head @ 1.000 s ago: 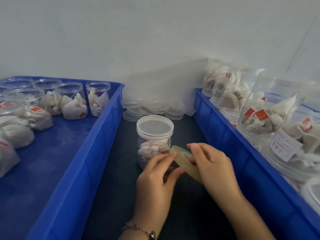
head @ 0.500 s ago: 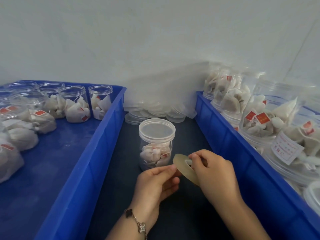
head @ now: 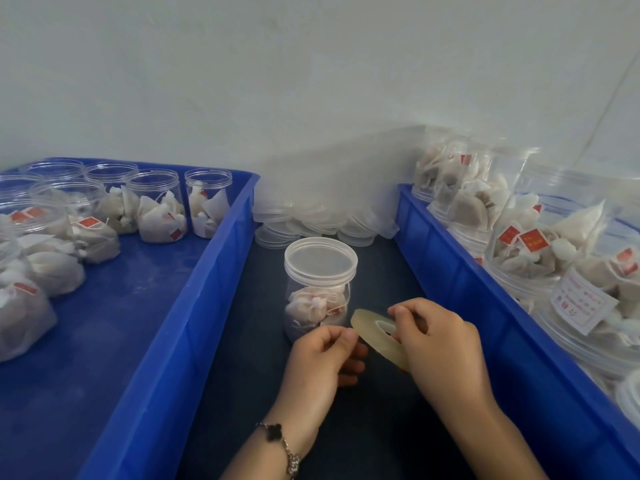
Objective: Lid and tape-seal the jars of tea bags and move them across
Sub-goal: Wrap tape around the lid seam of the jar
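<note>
A clear jar of tea bags [head: 317,299] with its translucent lid [head: 320,259] on stands upright on the dark table between two blue bins. Just in front of it my right hand [head: 440,348] grips a roll of clear tape [head: 379,336], a finger through its core. My left hand [head: 322,362] pinches at the roll's outer edge with thumb and forefinger, close to the jar's base. Whether a free tape end is pulled out cannot be made out.
The left blue bin [head: 214,271] holds several open jars of tea bags [head: 161,206]. The right blue bin [head: 460,292] holds several lidded jars [head: 540,251]. A pile of loose lids [head: 311,223] lies behind the jar against the wall.
My left hand has drawn back from the jar's side, its fingers curling into a pinch at the tape roll's edge. The right hand has held the roll in nearly the same place.
</note>
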